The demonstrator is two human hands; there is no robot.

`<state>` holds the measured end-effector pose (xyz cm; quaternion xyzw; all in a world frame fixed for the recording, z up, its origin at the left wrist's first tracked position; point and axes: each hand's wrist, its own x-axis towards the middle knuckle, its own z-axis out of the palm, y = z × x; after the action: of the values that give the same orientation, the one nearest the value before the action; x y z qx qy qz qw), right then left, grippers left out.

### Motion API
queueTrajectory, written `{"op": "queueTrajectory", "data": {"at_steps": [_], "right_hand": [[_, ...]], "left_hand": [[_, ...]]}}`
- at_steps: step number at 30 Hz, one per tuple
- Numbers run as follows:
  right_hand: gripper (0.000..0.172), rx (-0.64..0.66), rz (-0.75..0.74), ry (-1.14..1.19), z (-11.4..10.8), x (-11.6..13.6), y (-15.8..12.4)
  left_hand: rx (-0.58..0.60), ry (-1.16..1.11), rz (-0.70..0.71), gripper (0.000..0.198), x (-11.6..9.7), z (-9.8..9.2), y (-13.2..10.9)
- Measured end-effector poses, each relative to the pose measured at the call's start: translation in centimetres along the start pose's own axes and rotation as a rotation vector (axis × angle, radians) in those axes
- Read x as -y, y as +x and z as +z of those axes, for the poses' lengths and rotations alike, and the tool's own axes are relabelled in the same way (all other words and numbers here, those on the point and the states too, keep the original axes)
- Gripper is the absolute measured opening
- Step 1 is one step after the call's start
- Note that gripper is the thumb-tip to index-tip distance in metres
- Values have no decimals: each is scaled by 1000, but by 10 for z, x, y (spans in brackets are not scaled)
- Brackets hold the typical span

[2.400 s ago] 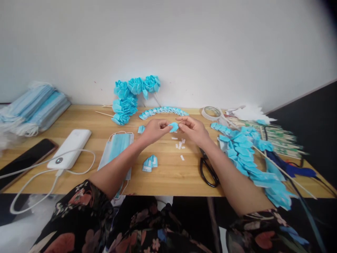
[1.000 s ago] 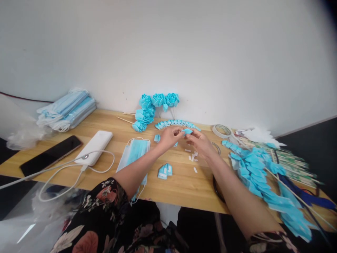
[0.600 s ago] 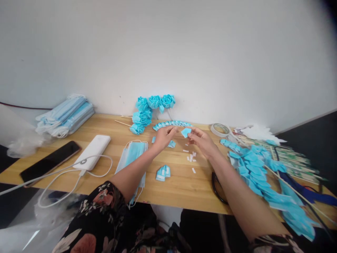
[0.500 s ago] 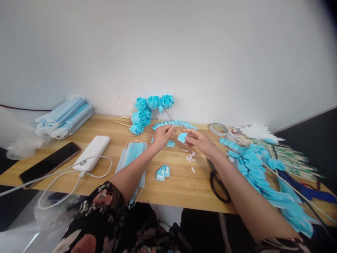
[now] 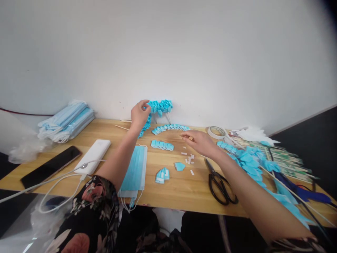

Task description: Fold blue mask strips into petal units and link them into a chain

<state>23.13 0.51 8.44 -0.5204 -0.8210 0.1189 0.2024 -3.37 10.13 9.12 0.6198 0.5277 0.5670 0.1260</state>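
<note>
My left hand (image 5: 140, 113) is raised in front of the blue folded flowers (image 5: 165, 105) by the wall, its thumb and forefinger curved with a small gap between them. Nothing shows in it. Over the middle of the table hovers my right hand (image 5: 199, 141), fingers bent and slightly apart, with no visible object. Below it lie a single blue petal piece (image 5: 179, 166) and several small white strips (image 5: 190, 159). Two petals with white strips (image 5: 162, 175) rest to the left. A short row of overlapping petals (image 5: 162, 144) lies between the hands, behind it a longer curved row (image 5: 171, 128).
Black scissors (image 5: 221, 182) lie at the right front, and a tape roll (image 5: 216, 132) behind. Blue petal strips (image 5: 249, 160) heap on the right. Leftward are face masks (image 5: 137, 168), a white power bank (image 5: 92, 156) with a cable, a phone (image 5: 51, 167) and stacked masks (image 5: 67, 121).
The petal piece has left my right hand and lies on the table. My left hand has moved up and left toward the flowers. More of the scissors and the short petal row shows.
</note>
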Motion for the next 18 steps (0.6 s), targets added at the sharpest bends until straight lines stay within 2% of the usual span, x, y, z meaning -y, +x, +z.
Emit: {"op": "queueTrajectory", "data": {"at_steps": [3, 6, 13, 18], "right_hand": [[29, -19, 13, 29, 10, -5, 21], [35, -77, 73, 20, 23, -14, 52], [39, -129, 234, -107, 50, -21, 136], [35, -186, 307, -165, 65, -22, 164]], "left_hand": [[132, 228, 59, 59, 10, -3, 18], [215, 413, 109, 69, 13, -1, 24], [277, 676, 190, 61, 8, 2, 27], [293, 726, 221, 56, 9, 3, 27]]}}
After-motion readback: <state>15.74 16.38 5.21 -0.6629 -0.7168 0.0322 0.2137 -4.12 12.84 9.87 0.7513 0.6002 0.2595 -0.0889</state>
